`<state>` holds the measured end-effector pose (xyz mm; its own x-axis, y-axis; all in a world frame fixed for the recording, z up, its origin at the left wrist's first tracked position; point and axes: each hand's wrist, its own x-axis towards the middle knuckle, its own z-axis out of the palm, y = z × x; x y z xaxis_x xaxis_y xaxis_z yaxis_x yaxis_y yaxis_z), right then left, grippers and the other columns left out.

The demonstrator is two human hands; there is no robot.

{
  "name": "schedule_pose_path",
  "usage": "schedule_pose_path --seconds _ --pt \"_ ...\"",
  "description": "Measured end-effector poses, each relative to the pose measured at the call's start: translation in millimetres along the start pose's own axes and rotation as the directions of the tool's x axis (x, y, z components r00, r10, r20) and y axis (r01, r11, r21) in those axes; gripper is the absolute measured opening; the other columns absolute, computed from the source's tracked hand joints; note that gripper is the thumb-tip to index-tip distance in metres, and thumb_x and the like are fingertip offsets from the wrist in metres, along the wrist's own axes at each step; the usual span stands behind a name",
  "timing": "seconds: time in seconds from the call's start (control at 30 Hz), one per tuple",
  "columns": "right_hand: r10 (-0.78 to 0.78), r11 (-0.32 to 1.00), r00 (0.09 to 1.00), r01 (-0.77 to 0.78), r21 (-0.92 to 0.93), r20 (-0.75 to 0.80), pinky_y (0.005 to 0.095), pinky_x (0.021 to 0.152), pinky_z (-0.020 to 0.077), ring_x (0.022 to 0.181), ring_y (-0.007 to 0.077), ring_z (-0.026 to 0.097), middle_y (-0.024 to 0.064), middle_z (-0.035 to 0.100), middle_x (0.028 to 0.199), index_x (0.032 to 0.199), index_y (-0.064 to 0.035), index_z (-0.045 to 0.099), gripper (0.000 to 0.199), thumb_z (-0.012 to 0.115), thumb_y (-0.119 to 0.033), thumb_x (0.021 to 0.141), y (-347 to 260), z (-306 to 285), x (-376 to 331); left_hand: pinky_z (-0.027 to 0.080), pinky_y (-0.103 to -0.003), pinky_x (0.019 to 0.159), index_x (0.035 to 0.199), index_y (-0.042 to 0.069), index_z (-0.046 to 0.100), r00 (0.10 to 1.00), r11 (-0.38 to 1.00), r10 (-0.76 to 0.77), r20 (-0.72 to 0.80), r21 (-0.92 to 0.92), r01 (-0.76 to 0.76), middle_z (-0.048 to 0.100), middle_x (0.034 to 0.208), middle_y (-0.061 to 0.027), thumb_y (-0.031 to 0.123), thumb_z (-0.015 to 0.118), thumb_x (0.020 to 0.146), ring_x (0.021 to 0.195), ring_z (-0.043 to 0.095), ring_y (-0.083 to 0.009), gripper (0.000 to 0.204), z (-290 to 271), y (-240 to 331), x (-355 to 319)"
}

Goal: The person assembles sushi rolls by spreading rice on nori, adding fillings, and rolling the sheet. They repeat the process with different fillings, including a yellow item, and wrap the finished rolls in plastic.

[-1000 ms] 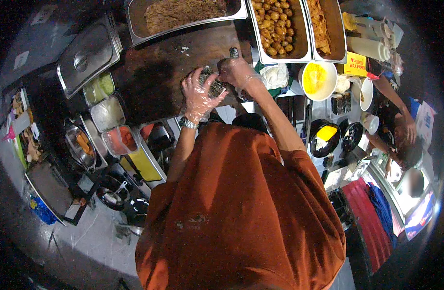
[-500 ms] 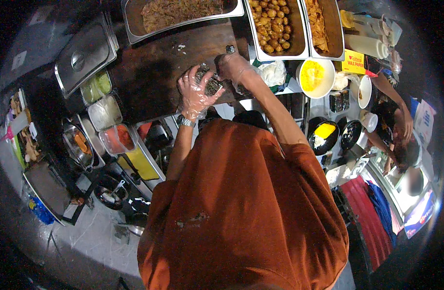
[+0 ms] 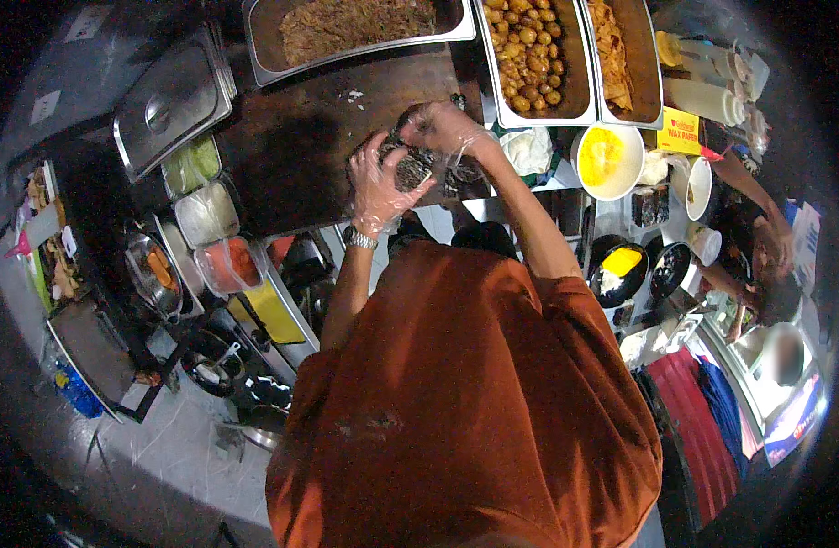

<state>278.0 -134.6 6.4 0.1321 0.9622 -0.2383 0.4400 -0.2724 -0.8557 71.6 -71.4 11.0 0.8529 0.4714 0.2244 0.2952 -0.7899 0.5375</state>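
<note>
My left hand (image 3: 375, 187), in a clear plastic glove, is wrapped round a dark speckled block (image 3: 412, 171) that looks like a seaweed-wrapped roll. Thumb and fingers clasp it from the left and near sides. My right hand (image 3: 444, 129), also gloved, curls over the block's far right side, its fingertips partly hidden. A small dark object (image 3: 458, 100) shows just beyond the right hand; its kind is unclear. More dark shiny material (image 3: 462, 178) lies below the right wrist. All of this is over a dark wooden board (image 3: 287, 137).
Beyond the board stand metal pans of shredded meat (image 3: 360, 27), small round potatoes (image 3: 529, 59) and orange slices (image 3: 611, 55). A white bowl of yellow food (image 3: 608, 160) is at right, near frying pans (image 3: 616, 271). Vegetable tubs (image 3: 206, 212) line the left. Another person's arm (image 3: 757, 187) reaches in far right.
My right hand has shifted left and closed in over the block, now meeting the left hand. The block appears turned, its speckled side facing up. The whole view has shifted slightly.
</note>
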Motion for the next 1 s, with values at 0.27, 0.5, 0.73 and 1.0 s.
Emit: schedule_pose_path --seconds 0.27,0.5,0.73,1.0 --pt "0.142 0.919 0.983 -0.088 -0.383 0.114 0.0473 0.078 0.0573 0.087 0.0386 0.072 0.0197 0.074 0.091 0.095 -0.0062 0.077 0.020 0.072 -0.021 0.082 6 16 37 0.040 -0.058 0.097 0.125 0.018 0.050 1.000 1.000 -0.011 0.010 0.014 0.011 0.046 0.138 -0.0198 0.055 0.089 0.067 0.119 0.049 -0.0437 0.079 3 -2 -2" --pt "0.328 0.879 0.941 -0.273 -0.391 0.081 0.0513 0.089 0.0568 0.107 0.0460 0.067 0.0299 0.067 0.117 0.110 0.0006 0.071 0.032 0.073 -0.017 0.083 37 27 49 0.040 -0.058 0.098 0.127 0.019 0.051 1.000 1.000 -0.023 0.015 0.011 0.023 0.046 0.140 -0.0189 0.052 0.090 0.068 0.121 0.049 -0.0418 0.078 -1 1 -1" --pt "0.134 0.894 0.990 -0.137 -0.426 -0.036 0.0473 0.080 0.0549 0.091 0.0407 0.069 0.0230 0.071 0.097 0.096 -0.0020 0.074 0.047 0.084 -0.043 0.075 75 34 57 0.039 -0.058 0.101 0.125 0.018 0.054 1.000 0.999 -0.024 0.013 -0.032 0.025 0.047 0.140 -0.0186 0.050 0.090 0.068 0.124 0.048 -0.0416 0.075 0 2 0" --pt "0.179 0.976 0.926 -0.211 -0.062 -0.333 0.0470 0.070 0.0553 0.075 0.0379 0.070 0.0215 0.071 0.080 0.083 0.0009 0.074 0.042 0.079 -0.041 0.084 19 10 32 0.040 -0.058 0.101 0.125 0.016 0.053 1.000 1.000 -0.012 0.016 -0.005 0.012 0.046 0.140 -0.0198 0.050 0.090 0.067 0.124 0.048 -0.0427 0.076 3 -2 -2"
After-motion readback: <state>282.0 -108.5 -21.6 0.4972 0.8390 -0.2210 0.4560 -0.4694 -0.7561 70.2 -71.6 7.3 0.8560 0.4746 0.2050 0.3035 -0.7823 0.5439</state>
